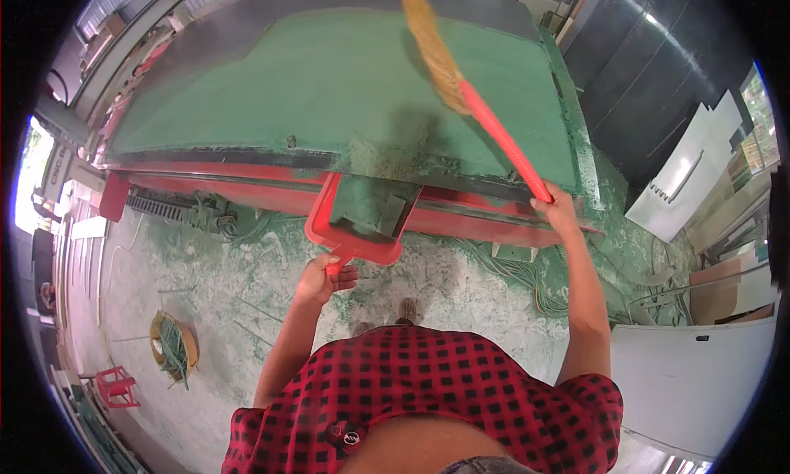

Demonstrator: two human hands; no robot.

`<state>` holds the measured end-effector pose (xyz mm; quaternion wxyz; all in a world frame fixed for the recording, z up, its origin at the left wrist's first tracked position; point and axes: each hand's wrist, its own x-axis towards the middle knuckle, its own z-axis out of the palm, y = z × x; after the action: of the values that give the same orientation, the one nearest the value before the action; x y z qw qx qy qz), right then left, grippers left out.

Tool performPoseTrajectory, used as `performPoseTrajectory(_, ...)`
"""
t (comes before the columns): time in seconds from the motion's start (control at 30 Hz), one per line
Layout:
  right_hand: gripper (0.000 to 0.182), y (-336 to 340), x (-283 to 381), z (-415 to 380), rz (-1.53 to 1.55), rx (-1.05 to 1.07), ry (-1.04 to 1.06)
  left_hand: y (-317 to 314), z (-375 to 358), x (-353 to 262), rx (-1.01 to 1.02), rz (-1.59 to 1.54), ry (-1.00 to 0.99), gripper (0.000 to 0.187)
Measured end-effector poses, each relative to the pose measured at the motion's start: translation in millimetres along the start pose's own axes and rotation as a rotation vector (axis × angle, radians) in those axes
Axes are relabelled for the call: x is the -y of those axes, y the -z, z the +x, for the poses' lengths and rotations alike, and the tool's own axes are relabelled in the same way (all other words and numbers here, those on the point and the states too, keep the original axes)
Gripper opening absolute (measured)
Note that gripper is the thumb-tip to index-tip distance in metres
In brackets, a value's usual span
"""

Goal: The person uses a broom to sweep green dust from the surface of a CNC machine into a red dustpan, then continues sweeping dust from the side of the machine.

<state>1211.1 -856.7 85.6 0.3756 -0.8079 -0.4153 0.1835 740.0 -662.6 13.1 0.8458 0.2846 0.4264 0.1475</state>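
Note:
My left hand [323, 280] grips the short handle of a red dustpan [393, 253], held against the front edge of a large machine bed. Green dust and a dark flat offcut [392, 214] lie in the pan. In my right hand [559, 209] is the red handle of a broom [501, 134]. Its straw-coloured bristles reach up over the bed, apart from the dustpan. A green dusty surface [329, 79] covers most of the bed, and a heap of dust [387, 155] sits at the edge just above the pan.
Cables [518, 276] lie on the dusty floor under the bed's right side. A round bin of scraps [174, 348] and a red stool [117, 387] stand at the left. White panels [687, 169] lean at the right, with a white cabinet-like box [691, 383] nearer me.

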Motion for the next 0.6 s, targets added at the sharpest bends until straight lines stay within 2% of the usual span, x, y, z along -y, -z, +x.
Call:
performPoseTrajectory(0.03,0.043,-1,1,4,-0.036,-0.030,-0.088,1,1,-1,0.008,0.001,-0.002,0.046)
performPoseTrajectory(0.17,0.039,-26,-23,20,-0.169,-0.093,-0.090,4,-2,-3,-0.019,-0.003,0.013,0.045)
performPoseTrajectory(0.33,0.044,-53,-10,-1,-0.335,-0.014,-0.116,9,-1,-7,0.000,0.011,0.010,0.043)
performPoseTrajectory(0.5,0.041,-57,15,-41,-0.351,0.063,-0.017,12,7,-8,0.117,-0.026,0.029,0.035)
performPoseTrajectory(0.6,0.041,-64,19,-68,-0.357,0.153,-0.020,7,12,-10,0.081,-0.022,0.046,0.035)
